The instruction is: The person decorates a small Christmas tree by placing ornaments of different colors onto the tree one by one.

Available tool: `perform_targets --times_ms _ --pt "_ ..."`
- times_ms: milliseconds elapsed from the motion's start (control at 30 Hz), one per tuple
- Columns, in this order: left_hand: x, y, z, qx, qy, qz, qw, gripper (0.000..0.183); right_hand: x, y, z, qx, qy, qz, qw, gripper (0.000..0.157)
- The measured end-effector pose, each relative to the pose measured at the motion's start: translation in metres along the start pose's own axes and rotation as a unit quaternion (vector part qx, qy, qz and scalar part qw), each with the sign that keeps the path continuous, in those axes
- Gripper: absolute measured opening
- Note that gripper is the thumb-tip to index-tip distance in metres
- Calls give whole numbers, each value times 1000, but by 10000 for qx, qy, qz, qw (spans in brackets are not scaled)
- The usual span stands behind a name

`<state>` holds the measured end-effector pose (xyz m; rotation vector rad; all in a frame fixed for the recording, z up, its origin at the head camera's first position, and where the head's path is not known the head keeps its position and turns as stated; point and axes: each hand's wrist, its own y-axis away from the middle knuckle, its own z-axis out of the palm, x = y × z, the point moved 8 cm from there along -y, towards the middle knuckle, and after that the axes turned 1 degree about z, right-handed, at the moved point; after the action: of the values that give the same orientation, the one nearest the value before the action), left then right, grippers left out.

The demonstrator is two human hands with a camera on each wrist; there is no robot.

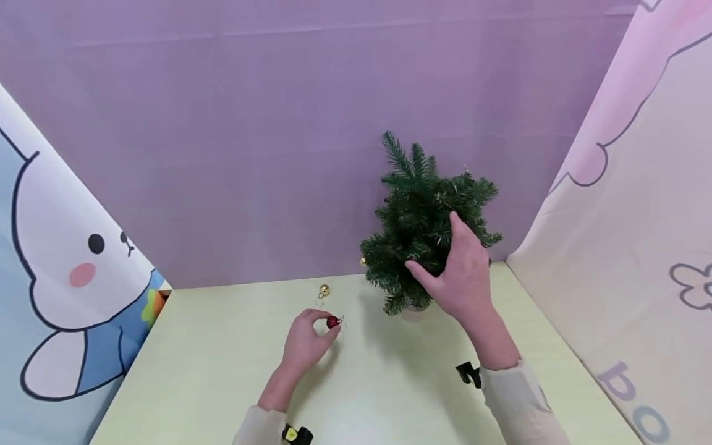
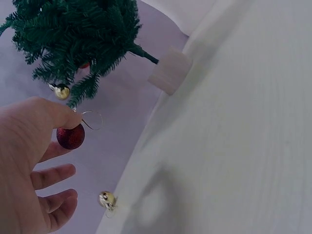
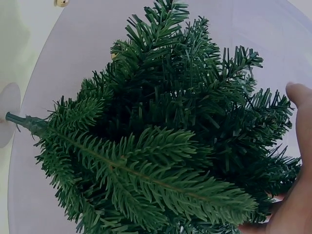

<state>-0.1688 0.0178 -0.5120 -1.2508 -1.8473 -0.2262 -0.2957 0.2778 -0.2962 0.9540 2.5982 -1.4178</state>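
Between its thumb and fingertips, my left hand pinches a small red Christmas ball above the table. A thin wire loop sticks out from the ball's top, clear in the left wrist view beside the red ball. My right hand lies against the right front of a small artificial Christmas tree, thumb spread from the fingers. In the right wrist view some fingers of that hand are partly hidden by branches. A gold ball hangs on the tree.
Another gold ball with a loop lies near the table's back edge, beyond my left hand. The tree stands on a pale round base on the light table. A purple backdrop rises behind, with printed cloth on both sides.
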Motion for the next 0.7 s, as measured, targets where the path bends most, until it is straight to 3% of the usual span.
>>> perform_targets --times_ms 167,333,533,700 --pt "12 -1 0 11 105 176 9998 18 2 3 0 -59 -19 -61 10000 111" --pt "24 -3 -2 23 153 297 9994 19 0 6 -1 108 -91 -249 9996 105" --pt "40 -8 -5 8 297 401 9988 20 -14 14 -17 1139 -163 -747 9905 87" --pt "50 -12 -5 20 431 484 9979 20 -41 29 -30 2059 -686 -1437 9655 58"
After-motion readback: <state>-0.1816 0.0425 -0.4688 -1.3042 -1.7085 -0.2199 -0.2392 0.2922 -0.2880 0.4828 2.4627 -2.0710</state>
